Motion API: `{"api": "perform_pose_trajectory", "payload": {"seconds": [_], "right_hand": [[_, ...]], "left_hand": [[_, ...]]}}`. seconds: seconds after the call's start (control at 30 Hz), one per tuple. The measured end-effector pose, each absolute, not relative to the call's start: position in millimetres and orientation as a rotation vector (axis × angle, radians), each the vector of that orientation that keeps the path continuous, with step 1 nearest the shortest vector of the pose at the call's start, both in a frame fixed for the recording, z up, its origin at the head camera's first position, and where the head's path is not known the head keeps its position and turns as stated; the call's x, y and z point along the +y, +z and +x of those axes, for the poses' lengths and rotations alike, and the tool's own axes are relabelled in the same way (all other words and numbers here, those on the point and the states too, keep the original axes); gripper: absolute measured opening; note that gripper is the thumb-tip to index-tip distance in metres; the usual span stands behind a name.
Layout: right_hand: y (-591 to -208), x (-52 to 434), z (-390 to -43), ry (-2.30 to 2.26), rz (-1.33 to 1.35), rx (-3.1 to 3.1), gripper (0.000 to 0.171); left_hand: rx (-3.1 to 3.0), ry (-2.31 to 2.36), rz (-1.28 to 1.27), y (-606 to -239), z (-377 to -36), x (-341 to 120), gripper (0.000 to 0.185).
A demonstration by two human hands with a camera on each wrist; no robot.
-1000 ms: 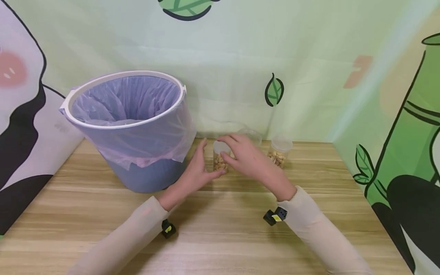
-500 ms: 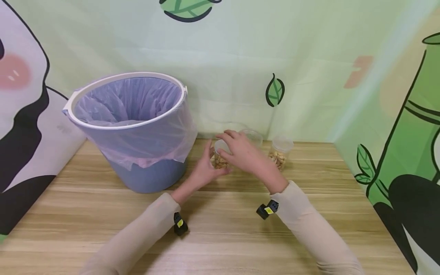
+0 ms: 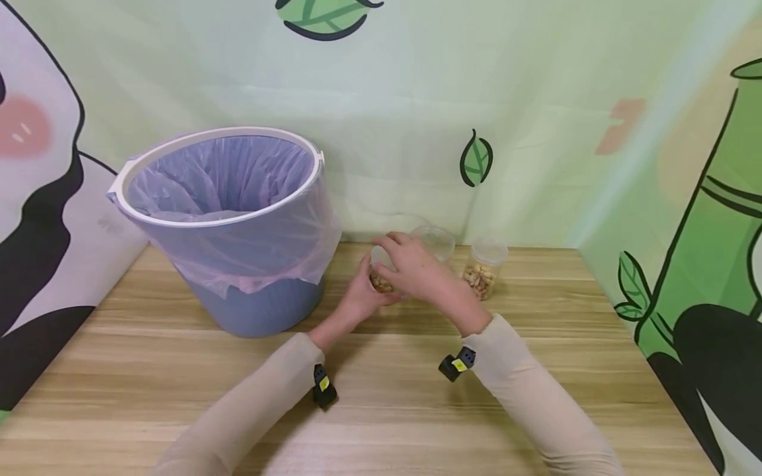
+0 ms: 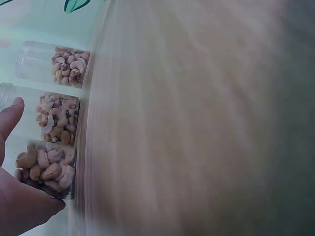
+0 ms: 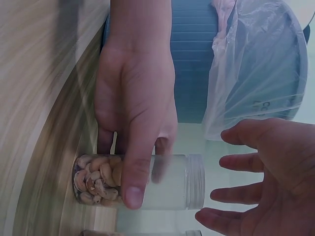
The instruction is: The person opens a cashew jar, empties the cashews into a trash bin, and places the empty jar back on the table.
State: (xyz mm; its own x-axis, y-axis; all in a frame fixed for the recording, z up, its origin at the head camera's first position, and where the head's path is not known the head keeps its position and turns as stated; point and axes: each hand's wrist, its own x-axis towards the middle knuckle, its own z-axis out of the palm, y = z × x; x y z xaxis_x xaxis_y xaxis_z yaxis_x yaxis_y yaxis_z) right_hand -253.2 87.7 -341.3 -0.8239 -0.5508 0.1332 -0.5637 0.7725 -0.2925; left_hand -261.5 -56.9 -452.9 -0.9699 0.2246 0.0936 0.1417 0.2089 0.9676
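Note:
A clear screw-top jar of cashews [image 3: 381, 281] stands near the back of the table. My left hand [image 3: 360, 294] grips its body; in the right wrist view the left thumb lies along the jar's side, with fingers behind it. My right hand [image 3: 419, 268] is over the top of this jar. Its fingers are spread and curved around the lid [image 5: 196, 182], with a small gap showing in the right wrist view. The left wrist view shows two more cashew jars beside the held one, a middle jar [image 4: 59, 118] and a far jar [image 4: 71, 64].
A blue bin [image 3: 262, 304] lined with a translucent plastic bag [image 3: 286, 238] stands to the left. In the head view the middle jar's round top [image 3: 434, 243] shows behind my right hand, and another jar [image 3: 481, 277] stands to the right. A printed backdrop hangs directly behind.
My left hand has moved right and closed round the jar, its fingers spread beside it a second ago. The right hand has shifted only slightly, staying over the lid.

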Motion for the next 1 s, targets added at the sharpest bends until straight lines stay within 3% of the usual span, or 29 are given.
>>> {"api": "perform_pose_trajectory", "payload": {"seconds": [0.3, 0.57, 0.7, 0.87, 1.0], "right_hand": [[-343, 82, -261, 0.483, 0.913, -2.941, 0.052], [-342, 76, -264, 0.451, 0.875, -3.003, 0.058], [-336, 72, -265, 0.375, 0.866, -3.022, 0.059], [-337, 61, -264, 0.172, 0.77, -3.007, 0.043], [-349, 47, -262, -0.168, 0.623, -2.946, 0.059]], "left_hand": [[2.39, 1.963, 0.339, -459, -271, -48, 0.093], [2.344, 2.03, 0.256, -458, -278, -46, 0.039], [2.355, 1.933, 0.228, -454, -280, -50, 0.021], [2.29, 1.897, 0.226, -452, -279, -54, 0.014], [2.305, 1.874, 0.238, -450, -277, -56, 0.013]]}}
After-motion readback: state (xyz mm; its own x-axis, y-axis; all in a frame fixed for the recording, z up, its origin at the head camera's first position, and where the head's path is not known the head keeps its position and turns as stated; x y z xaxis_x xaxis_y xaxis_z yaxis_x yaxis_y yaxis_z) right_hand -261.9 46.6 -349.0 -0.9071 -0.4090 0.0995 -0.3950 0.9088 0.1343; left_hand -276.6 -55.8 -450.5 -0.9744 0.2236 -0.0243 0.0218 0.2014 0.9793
